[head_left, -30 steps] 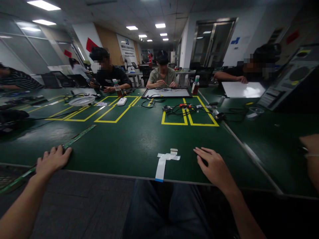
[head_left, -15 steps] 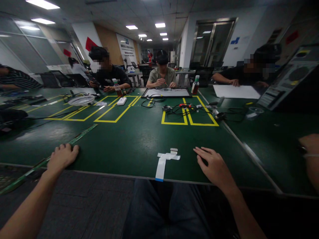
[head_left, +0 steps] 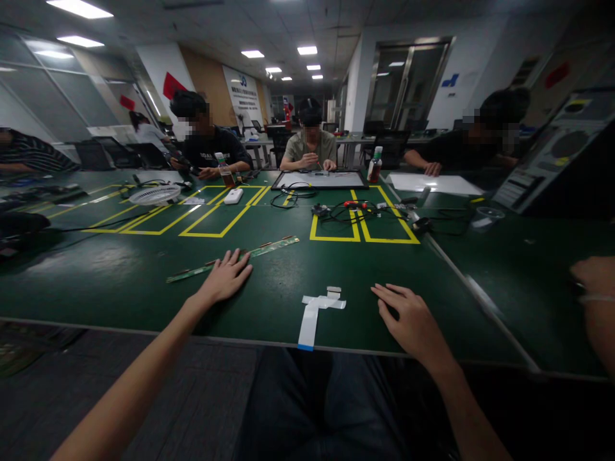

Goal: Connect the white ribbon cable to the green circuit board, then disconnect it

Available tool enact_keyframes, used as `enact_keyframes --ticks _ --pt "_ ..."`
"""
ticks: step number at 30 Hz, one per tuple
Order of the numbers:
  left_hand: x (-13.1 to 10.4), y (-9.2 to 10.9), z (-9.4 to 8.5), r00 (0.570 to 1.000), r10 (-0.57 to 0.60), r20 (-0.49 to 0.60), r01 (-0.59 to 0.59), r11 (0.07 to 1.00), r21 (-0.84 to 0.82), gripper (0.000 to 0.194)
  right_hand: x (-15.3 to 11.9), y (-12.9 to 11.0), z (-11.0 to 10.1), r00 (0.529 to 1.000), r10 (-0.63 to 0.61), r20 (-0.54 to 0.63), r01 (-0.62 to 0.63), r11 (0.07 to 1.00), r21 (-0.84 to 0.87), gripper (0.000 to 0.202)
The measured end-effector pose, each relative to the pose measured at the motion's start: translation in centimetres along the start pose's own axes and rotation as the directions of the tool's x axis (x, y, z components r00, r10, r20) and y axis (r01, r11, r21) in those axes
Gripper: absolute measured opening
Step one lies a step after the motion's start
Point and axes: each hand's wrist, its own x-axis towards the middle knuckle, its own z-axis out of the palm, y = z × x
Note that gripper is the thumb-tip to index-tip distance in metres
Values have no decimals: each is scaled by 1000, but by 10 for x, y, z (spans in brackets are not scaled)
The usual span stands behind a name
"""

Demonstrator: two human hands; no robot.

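Observation:
A long, narrow green circuit strip lies slanted on the green table. My left hand is over its middle part, fingers spread, with the fingertips touching or just above the strip. White flat ribbon cables lie near the front edge, one crossing another, with a blue end at the edge and a small pale connector piece at the top. To the right of them, my right hand rests on the table with its fingers stretched out and holds nothing.
Beyond the yellow tape rectangles lie black cables with a red-handled tool, a white box and a round white grille. Two bottles stand farther back. Several people sit around the table; a person's hand is at the right edge.
My left hand and the circuit strip have moved right, from the table's left front edge toward the middle. Across the table, the white sheet at the right has shifted left.

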Motion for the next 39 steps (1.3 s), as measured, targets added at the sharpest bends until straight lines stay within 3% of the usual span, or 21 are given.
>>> enact_keyframes --ticks 3,6,8,11,19,26,31,35,39 --pt "3 65 -1 978 210 10 -210 977 -46 68 0 1 1 1000 5 -4 -5 1000 11 39" --pt "-1 119 -2 919 394 -15 -394 915 -88 64 0 1 2 1000 13 -2 -13 1000 11 38" --pt "-6 144 -2 876 481 -42 -482 869 -110 60 0 1 1 1000 13 -2 -13 1000 13 38" --pt "-15 166 -2 839 540 -68 -544 826 -148 56 0 -1 0 1000 10 -6 -10 1000 17 38" --pt "-29 175 1 875 477 -77 -482 853 -200 59 1 -4 -1 1000 17 -1 -17 1000 9 38" --pt "-31 175 4 871 480 -104 -491 847 -204 59 1 -9 -6 998 -59 -25 59 998 24 36" --pt "-33 177 1 806 550 -219 -587 790 -177 59 10 -37 -2 996 -85 -24 87 988 127 35" --pt "-37 177 -4 737 650 -185 -675 711 -195 58 23 -64 11 980 -197 41 189 972 141 38" --pt "-38 175 -4 737 662 -138 -673 701 -235 60 27 -73 21 973 -217 77 209 973 97 34"
